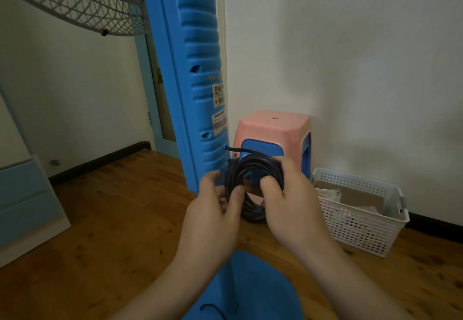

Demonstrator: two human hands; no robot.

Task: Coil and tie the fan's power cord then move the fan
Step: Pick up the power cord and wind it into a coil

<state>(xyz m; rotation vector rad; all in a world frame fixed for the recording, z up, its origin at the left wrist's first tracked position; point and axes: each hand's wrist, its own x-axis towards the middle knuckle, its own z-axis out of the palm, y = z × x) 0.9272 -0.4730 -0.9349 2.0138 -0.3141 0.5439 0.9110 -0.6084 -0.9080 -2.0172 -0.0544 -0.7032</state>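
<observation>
Between two hands (213, 209), one coiled cord (250, 184)

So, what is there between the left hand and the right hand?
In the head view, the coiled black power cord lies between the left hand and the right hand; both hands grip it.

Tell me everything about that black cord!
The black power cord is wound into a round coil of several loops, and looks rubbery. One end runs up into the blue fan column. The left hand pinches its left side, near what may be the plug; the right hand grips its right side.
</observation>
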